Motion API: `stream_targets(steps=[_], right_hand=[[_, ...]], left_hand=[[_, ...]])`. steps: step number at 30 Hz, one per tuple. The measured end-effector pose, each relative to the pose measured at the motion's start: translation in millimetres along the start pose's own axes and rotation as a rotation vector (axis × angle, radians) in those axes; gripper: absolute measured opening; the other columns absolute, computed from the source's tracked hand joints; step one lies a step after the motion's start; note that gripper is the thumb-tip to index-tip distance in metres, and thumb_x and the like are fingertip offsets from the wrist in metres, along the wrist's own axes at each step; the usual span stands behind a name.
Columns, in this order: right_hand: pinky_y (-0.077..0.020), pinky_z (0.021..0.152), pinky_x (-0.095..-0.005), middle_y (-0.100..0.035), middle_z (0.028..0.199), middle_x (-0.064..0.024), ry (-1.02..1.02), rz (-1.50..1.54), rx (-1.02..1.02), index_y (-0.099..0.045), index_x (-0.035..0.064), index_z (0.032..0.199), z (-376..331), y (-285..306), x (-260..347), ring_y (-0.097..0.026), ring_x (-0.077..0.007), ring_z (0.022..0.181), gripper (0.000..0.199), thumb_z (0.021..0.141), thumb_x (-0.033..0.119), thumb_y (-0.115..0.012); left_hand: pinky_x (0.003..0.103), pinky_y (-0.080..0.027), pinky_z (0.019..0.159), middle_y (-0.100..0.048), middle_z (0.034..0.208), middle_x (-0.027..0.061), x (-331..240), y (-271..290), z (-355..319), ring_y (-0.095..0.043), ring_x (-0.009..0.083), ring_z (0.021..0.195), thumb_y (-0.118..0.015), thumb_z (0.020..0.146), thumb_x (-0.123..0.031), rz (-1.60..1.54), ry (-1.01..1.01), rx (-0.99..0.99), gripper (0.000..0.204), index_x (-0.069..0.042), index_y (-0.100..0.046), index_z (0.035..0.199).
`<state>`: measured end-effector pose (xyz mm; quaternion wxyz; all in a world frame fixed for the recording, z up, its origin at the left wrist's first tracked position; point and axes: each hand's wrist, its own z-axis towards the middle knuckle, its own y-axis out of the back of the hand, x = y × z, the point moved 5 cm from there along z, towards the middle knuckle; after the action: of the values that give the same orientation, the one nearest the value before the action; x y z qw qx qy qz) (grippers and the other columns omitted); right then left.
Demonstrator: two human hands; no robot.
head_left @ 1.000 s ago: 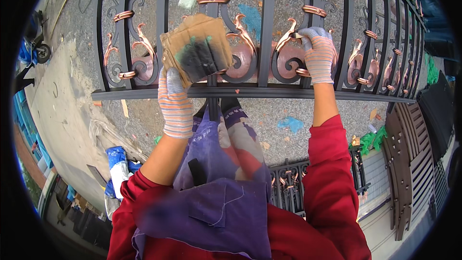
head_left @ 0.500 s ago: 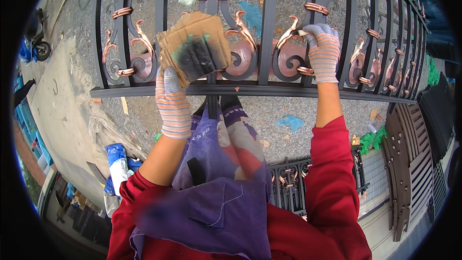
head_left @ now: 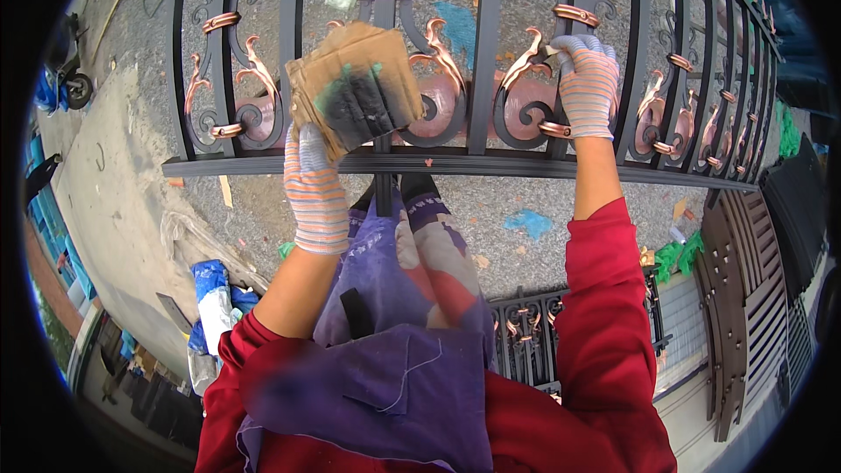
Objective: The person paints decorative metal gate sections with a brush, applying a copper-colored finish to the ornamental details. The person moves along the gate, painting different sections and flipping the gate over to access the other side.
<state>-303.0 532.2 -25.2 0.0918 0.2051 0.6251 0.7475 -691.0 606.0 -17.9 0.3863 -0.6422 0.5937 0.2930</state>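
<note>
My left hand, in a striped knit glove, grips the lower left edge of a piece of brown cardboard. Black and green paint smears its face. It is held over a dark metal railing with copper-coloured leaves and bands. My right hand, gloved alike, has its fingers pinched together beside an upright bar. From the fingertips sticks a small pale piece, too small to name. Its tip is close to a copper leaf on a black scroll; whether it touches cannot be made out.
Another railing panel lies at the lower right, near brown slatted metal panels and green netting. Blue and white bags lie at the left. A wheeled vehicle stands far left. Blue scraps are on the gravelly ground.
My right hand has shifted slightly up along the copper leaf with the small pale piece. My left hand and the cardboard stay nearly in place.
</note>
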Motion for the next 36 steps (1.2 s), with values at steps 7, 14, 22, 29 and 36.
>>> stream_targets(steps=[7, 14, 22, 29, 36], right_hand=[[-0.0428, 0.083, -0.0424, -0.066, 0.095, -0.0106, -0.078, 0.02, 0.144, -0.068, 0.0194, 0.092, 0.3, -6.3, -0.6, -0.06, -0.0314, 0.085, 0.015, 0.078, 0.015, -0.065], [-0.0444, 0.076, -0.0434, -0.065, 0.083, -0.0152, -0.073, -0.004, 0.122, -0.068, 0.0196, 0.094, -0.3, -4.9, -3.3, -0.06, -0.0351, 0.078, 0.012, 0.083, 0.019, -0.062], [-0.0427, 0.086, -0.0447, -0.065, 0.096, -0.0107, -0.225, 0.005, 0.171, -0.069, 0.021, 0.095, 3.1, -0.2, -3.4, -0.059, -0.0338, 0.092, 0.015, 0.08, 0.022, -0.064], [-0.0455, 0.076, -0.0423, -0.065, 0.082, -0.0143, -0.224, -0.043, 0.135, -0.07, 0.0215, 0.096, -1.3, 1.8, -4.4, -0.059, -0.0329, 0.08, 0.016, 0.083, 0.025, -0.063], [-0.0455, 0.075, -0.0399, -0.065, 0.077, -0.0122, -0.247, -0.024, 0.203, -0.07, 0.0204, 0.098, -4.7, -3.8, -1.1, -0.06, -0.0312, 0.079, 0.018, 0.081, 0.024, -0.065]], left_hand=[[0.035, -0.052, 0.092, -0.054, 0.12, 0.0125, 10.4, 7.6, 6.4, -0.057, 0.0222, 0.109, -0.048, 0.096, -0.015, -0.357, 0.178, 0.062, 0.033, -0.001, -0.046, 0.126], [0.035, -0.052, 0.094, -0.053, 0.121, 0.012, 37.0, 15.8, 6.4, -0.056, 0.0221, 0.111, -0.047, 0.097, -0.014, -1.113, 0.471, 0.023, 0.033, -0.001, -0.045, 0.127], [0.02, -0.042, 0.035, -0.064, 0.074, 0.0112, 22.2, -9.6, 9.3, -0.046, 0.0086, 0.039, -0.041, 0.097, -0.043, -0.454, 0.396, -0.31, 0.043, -0.005, -0.058, 0.107], [0.021, -0.044, 0.037, -0.067, 0.092, 0.0156, 28.3, -8.5, 11.2, -0.048, 0.0094, 0.04, -0.039, 0.098, -0.039, -0.543, 0.431, -0.293, 0.044, -0.003, -0.054, 0.117], [0.023, -0.046, 0.038, -0.065, 0.072, 0.0118, 51.7, -3.4, 15.2, -0.049, 0.009, 0.039, -0.041, 0.093, -0.052, -1.062, 0.811, -0.242, 0.057, -0.002, -0.054, 0.118]])
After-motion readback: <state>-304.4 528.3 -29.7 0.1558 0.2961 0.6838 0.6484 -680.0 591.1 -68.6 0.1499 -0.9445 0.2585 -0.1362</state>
